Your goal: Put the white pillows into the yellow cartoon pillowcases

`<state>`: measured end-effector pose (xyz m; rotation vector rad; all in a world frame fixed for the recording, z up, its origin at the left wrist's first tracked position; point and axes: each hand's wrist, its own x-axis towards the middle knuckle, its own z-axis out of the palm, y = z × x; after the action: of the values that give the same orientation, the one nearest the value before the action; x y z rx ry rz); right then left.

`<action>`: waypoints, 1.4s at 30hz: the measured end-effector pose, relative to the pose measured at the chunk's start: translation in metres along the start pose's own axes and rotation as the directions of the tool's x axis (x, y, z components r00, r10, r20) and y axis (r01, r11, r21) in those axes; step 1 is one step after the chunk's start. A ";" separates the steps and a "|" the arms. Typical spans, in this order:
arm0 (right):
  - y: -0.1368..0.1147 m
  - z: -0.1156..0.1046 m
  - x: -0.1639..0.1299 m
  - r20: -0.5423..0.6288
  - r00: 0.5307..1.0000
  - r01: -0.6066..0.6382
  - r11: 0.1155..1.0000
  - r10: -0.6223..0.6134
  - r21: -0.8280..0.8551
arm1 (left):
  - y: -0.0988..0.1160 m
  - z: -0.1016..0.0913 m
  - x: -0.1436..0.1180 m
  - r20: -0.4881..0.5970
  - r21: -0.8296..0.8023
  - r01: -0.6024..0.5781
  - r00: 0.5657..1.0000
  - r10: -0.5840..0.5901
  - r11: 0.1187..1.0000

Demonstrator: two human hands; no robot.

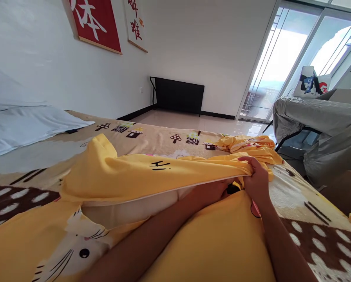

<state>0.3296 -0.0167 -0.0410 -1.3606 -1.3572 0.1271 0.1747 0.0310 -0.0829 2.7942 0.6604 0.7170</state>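
Note:
A yellow fabric cover [128, 176] with a printed cat face [84, 250] lies spread across the bed in front of me. Its white-trimmed opening gapes lengthwise, and pale whitish material [134, 207] shows inside. My right hand [256, 178] is closed around the far right end of the raised edge, thumb and fingers pinching the cloth. Reaching across from the lower left, my left hand [215, 192] is at the same end of the opening, under the lifted edge. Cloth and shadow hide most of its fingers. A small dark patch [233, 189] shows beside it.
Beneath lies a beige and brown patterned blanket [152, 135]. More crumpled yellow cloth [246, 145] rests beyond my right hand. A white pillow [31, 123] is at the left. Grey plastic-wrapped furniture [325, 113] stands at the right; a black panel [178, 96] leans by the far wall.

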 end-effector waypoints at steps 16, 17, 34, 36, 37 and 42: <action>0.009 0.001 0.003 -0.081 0.986 0.126 0.974 -0.143 -0.188 | -0.009 -0.001 0.001 -0.023 -0.111 0.268 0.962 -0.272 0.957; 0.011 0.001 0.003 -0.064 0.990 0.110 0.980 -0.123 -0.168 | -0.010 -0.003 0.001 -0.001 -0.113 0.286 0.958 -0.288 0.952; 0.041 0.018 0.008 0.299 0.927 -0.275 0.952 0.227 0.131 | 0.014 -0.031 -0.009 0.161 -0.180 -0.012 0.986 0.042 0.984; 0.039 0.016 0.008 0.328 0.910 -0.304 0.947 0.255 0.107 | 0.014 -0.032 -0.010 0.167 -0.219 -0.025 0.984 0.063 0.975; 0.037 0.015 0.008 0.340 0.904 -0.307 0.947 0.260 0.092 | 0.015 -0.033 -0.010 0.163 -0.227 -0.024 0.985 0.062 0.974; 0.024 0.004 0.009 0.440 0.860 -0.383 0.897 0.259 0.219 | 0.023 -0.036 -0.011 0.185 -0.243 0.140 0.978 -0.096 0.960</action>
<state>0.3445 -0.0001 -0.0548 -1.3331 -1.3557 0.8547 0.1568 0.0081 -0.0495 2.5211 0.6457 0.4915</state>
